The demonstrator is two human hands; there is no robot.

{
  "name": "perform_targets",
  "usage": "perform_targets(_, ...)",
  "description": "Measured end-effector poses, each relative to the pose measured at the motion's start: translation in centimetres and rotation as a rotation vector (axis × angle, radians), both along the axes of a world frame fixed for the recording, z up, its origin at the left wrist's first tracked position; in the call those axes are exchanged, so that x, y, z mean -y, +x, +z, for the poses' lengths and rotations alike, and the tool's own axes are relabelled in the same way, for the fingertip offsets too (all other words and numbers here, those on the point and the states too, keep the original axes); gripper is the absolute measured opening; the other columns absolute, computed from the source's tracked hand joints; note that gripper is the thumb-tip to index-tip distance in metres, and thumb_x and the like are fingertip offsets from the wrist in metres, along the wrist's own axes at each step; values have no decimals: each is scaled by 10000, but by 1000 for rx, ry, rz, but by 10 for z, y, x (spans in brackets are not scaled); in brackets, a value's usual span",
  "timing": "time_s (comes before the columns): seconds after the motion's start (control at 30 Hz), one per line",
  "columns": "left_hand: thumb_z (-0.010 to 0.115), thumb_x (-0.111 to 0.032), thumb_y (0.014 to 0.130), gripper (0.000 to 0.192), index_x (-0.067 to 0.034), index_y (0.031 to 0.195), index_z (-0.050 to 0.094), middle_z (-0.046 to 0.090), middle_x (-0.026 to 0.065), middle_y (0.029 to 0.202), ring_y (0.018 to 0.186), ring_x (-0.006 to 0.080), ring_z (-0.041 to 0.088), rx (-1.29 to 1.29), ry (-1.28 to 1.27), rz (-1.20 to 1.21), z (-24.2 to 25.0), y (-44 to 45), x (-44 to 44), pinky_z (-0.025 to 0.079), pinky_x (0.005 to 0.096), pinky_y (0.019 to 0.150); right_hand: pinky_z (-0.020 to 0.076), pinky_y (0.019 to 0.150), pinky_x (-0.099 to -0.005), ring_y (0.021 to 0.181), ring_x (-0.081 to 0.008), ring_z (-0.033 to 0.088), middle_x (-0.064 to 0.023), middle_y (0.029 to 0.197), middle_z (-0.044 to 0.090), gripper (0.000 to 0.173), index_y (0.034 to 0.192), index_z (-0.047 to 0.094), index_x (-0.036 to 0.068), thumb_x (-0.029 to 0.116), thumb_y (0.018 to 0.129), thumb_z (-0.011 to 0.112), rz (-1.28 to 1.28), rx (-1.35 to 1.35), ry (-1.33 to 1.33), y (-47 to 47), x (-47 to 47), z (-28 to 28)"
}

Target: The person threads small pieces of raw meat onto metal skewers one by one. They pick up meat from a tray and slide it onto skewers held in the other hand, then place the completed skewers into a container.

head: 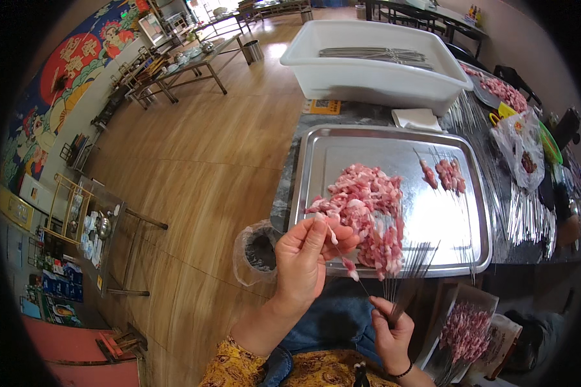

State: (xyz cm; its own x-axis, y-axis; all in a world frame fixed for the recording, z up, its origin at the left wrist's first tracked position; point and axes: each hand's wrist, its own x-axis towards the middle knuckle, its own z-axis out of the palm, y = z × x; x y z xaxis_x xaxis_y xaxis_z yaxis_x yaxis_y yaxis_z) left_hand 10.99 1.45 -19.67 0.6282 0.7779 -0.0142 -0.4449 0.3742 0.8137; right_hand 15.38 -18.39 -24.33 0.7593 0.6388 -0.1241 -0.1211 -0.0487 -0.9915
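Note:
My left hand (305, 256) pinches a small piece of raw meat (333, 237) at the upper end of a thin metal skewer (364, 289). Another piece sits lower on that skewer. My right hand (392, 329) grips the skewer's lower end, with a fan of bare skewers (419, 263) at the same hand. Behind my hands, a heap of raw meat pieces (363, 193) lies on a metal tray (307, 159), with several loaded skewers (389, 246) along its near right side. A few more loaded skewers (449, 175) rest on the tray's right part.
Beyond the tray stands a white plastic tub (368, 84) holding metal skewers. To the right are loose skewers (530, 217), a plastic bag (520, 145) and another tray of meat (503, 92). A container of loaded skewers (465, 334) sits low right; a bag-lined bin (256, 251) stands left.

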Motion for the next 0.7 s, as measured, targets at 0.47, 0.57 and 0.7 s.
perform_targets(0.47,551,-213,982,353,55,1210,574,677,153,1056,924,203,682,-72,49,-302,8,-1,-12,560,307,821,364,579,-184,668,-30,467,26,808,583,233,1140,663,-1,17,914,608,-20,-166,75,6,-5,15)
perform_targets(0.57,563,-196,974,313,56,1157,598,686,163,1019,895,222,690,-134,212,-271,5,5,-5,565,317,815,370,581,-187,671,-34,473,24,812,588,231,1134,664,-6,14,911,608,6,-137,55,6,-4,16)
perform_targets(0.7,545,-152,980,207,35,1018,624,696,152,920,821,230,698,-56,141,-108,6,8,2,576,332,789,387,597,-192,685,-42,490,17,822,594,233,1130,662,-16,4,903,608,30,-96,3,5,-2,12)
